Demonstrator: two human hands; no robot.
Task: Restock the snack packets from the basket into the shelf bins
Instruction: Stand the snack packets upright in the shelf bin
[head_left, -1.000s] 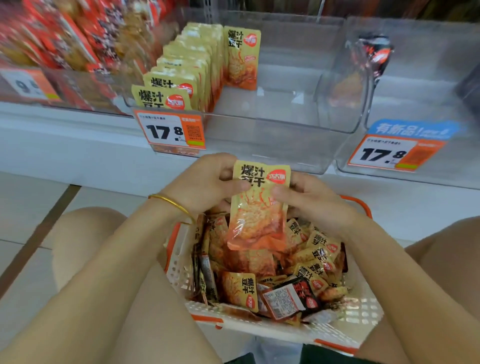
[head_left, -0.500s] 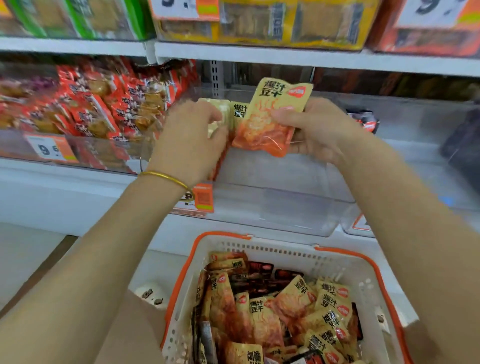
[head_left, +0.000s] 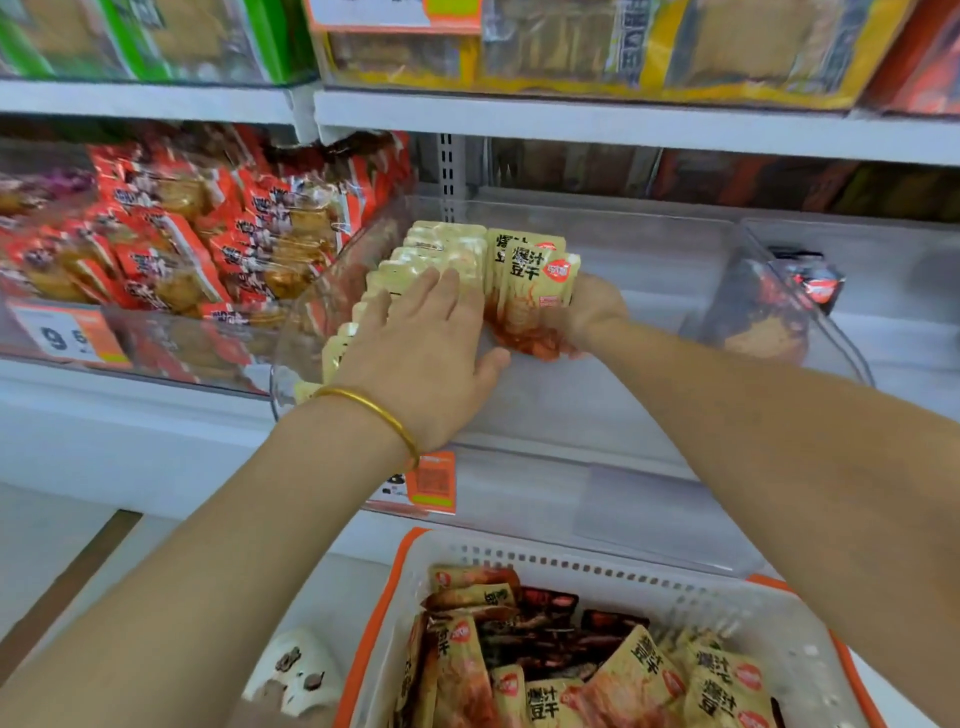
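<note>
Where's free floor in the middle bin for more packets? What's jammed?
Free: floor of the middle bin, from the packet in the right hand across to its right wall. The right bin is mostly bare around one dark packet. Crowded: the packet row under the left hand, the bin of red packets, the basket.

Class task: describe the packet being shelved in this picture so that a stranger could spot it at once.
Find the central clear bin, mostly bare, with a row of yellow packets standing along its left side. The packet is at the row's right end. Unlike its neighbours, it alone is gripped by the right hand.
</note>
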